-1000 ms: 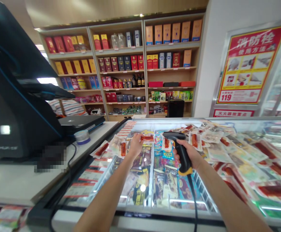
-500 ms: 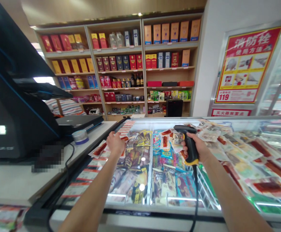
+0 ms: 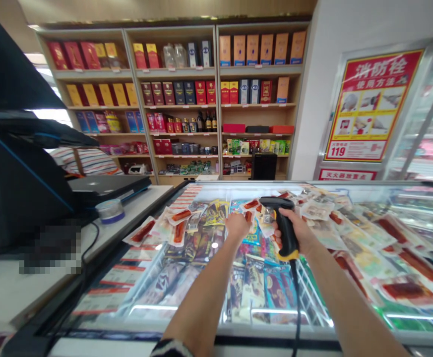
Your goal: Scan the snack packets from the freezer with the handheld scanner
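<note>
My right hand (image 3: 298, 232) grips a black and yellow barcode scanner (image 3: 286, 225) over the freezer's glass top, its cable hanging down toward me. To its left, my left hand (image 3: 237, 227) is curled at the edge of a clear vacuum pack of reddish-brown food (image 3: 248, 216); its fingertips are mostly hidden. Another pack (image 3: 266, 218) lies partly behind the scanner. Left of my left hand rest more packs, among them an upright one (image 3: 179, 232), one lying crosswise (image 3: 181, 215) and one at the glass edge (image 3: 143, 231).
Many vacuum packs (image 3: 405, 290) cover the right of the chest freezer (image 3: 197, 327), which holds wrapped ice creams under glass. On the left, a counter (image 3: 0, 292) carries a black checkout machine (image 3: 15, 163) and a roll of tape (image 3: 110, 210). Behind stand shelves of boxes (image 3: 179, 93).
My left hand has moved right, from the packs at the left to the pack beside the scanner. The packs it left lie on the glass. The view has shifted slightly.
</note>
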Demonstrator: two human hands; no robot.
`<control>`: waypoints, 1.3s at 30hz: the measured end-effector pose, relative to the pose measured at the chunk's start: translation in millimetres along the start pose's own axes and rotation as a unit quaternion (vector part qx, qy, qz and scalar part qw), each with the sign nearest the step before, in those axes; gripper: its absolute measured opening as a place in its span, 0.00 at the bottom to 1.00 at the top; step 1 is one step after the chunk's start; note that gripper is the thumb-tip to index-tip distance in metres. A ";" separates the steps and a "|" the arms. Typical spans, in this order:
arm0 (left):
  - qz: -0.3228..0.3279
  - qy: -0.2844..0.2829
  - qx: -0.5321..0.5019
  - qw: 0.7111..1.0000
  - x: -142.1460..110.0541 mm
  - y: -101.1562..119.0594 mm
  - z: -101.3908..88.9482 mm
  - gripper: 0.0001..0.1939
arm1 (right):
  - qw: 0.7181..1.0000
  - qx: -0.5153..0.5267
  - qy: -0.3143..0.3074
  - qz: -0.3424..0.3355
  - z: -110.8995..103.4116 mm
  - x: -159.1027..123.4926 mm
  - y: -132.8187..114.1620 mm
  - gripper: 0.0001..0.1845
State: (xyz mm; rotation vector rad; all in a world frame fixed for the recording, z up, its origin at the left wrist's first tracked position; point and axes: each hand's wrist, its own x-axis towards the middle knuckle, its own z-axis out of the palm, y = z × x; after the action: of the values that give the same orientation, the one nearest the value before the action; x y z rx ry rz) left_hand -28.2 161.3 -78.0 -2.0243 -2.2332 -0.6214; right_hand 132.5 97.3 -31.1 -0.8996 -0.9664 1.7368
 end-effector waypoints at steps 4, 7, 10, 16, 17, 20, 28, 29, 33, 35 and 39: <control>0.024 -0.004 0.031 0.999 -2.9 -33.2 -13.4 0.15 | 1.000 -0.021 -0.010 0.018 6.2 1.0 7.0 0.13; 0.054 0.002 0.048 0.997 -12.2 -55.0 -20.9 0.12 | 0.999 -0.040 -0.015 0.023 11.8 -1.2 10.2 0.14; 0.092 0.023 0.056 0.994 -21.9 -70.6 -26.7 0.11 | 0.998 -0.046 -0.025 0.021 15.2 -2.8 12.5 0.14; 0.152 0.083 0.052 0.984 -26.1 -92.4 -42.9 0.11 | 0.997 -0.051 -0.044 0.023 17.0 -2.6 17.0 0.14; 0.159 0.089 0.051 0.982 -25.2 -94.9 -45.1 0.11 | 0.997 -0.051 -0.044 0.023 17.8 -3.4 17.3 0.14; 0.172 0.101 0.049 0.979 -22.3 -100.3 -48.2 0.12 | 0.997 -0.045 -0.055 0.027 20.6 -6.9 17.5 0.13; 0.165 0.119 0.046 0.978 -23.5 -109.6 -51.8 0.12 | 0.998 -0.039 -0.054 0.019 20.0 -6.9 15.7 0.13; 0.159 0.122 0.047 0.979 -23.6 -112.7 -53.2 0.12 | 0.998 -0.043 -0.047 0.012 18.7 -6.5 14.6 0.13; 0.105 0.139 0.051 0.983 -21.4 -134.5 -61.2 0.10 | 0.999 -0.047 -0.009 -0.018 11.8 -7.7 4.5 0.12; 0.064 0.150 0.051 0.985 -20.4 -149.1 -66.4 0.09 | 0.999 -0.041 0.015 -0.028 7.2 -9.0 -2.4 0.12; -0.009 0.171 0.034 0.985 -22.1 -168.4 -77.0 0.10 | 0.995 -0.043 0.057 -0.063 -7.1 -11.0 -12.7 0.11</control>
State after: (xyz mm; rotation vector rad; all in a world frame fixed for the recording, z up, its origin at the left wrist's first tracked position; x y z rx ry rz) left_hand -204.9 105.6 -56.5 -1.7146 -2.0420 -0.8112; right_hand 146.7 91.9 -21.1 -0.9630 -1.0066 1.5307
